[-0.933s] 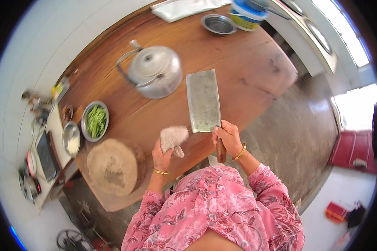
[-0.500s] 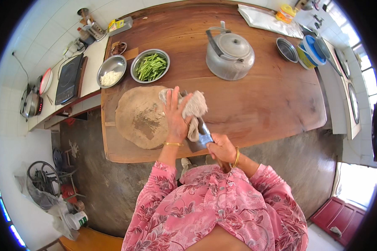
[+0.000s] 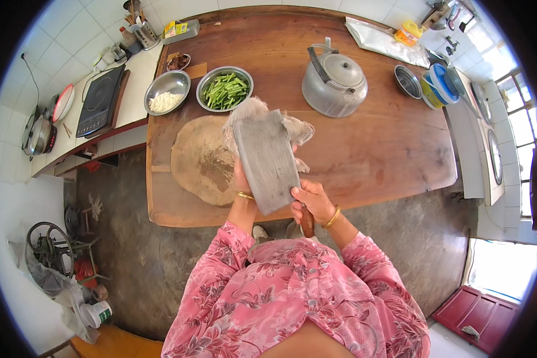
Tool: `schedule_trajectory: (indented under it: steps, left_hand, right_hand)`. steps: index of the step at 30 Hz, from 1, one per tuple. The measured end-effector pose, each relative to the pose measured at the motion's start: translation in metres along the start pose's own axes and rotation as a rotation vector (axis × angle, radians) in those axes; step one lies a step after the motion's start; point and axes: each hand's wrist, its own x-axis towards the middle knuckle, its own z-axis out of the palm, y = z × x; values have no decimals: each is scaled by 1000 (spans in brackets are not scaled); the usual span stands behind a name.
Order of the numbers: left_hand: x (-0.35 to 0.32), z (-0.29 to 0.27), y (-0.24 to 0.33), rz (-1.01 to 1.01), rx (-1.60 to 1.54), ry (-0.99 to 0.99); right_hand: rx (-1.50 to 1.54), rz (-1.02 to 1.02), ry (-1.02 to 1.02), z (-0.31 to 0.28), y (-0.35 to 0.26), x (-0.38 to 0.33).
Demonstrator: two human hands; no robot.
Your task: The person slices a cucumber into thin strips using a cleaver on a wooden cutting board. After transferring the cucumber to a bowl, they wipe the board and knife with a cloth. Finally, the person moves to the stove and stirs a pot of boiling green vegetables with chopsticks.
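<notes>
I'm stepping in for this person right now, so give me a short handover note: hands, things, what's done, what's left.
Right hand: grips the cleaver by its wooden handle, blade held flat above the table.
Left hand: under the blade, holding a grey cloth against it.
Round chopping board lies just left; bowl of cut greens and bowl of white bits behind it; kettle to the right.
Done: greens already cut.
Left: probably finishing wiping the blade; its cleanliness cannot be judged.

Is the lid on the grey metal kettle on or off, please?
On: the domed lid sits closed atop the grey metal kettle, beneath its dark handle.
</notes>
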Motion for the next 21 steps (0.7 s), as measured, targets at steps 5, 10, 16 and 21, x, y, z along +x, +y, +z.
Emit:
schedule_trajectory:
  steps: [5, 10, 16, 21]
  left_hand:
    - [-29, -12, -4, -159, -405, -118]
    - [-37, -26, 6, -105, -345, -133]
    - [-47, -17, 39, 25, 418, 203]
    - [-72, 26, 79, 435, 1719, 174]
  right_hand:
    - [-49, -100, 103, 10, -14, 20]
    - [-83, -137, 242, 8, -18, 50]
    - [-288, -286, 434, -16, -17, 81]
    - [-615, -327, 374, -10, -6, 63]
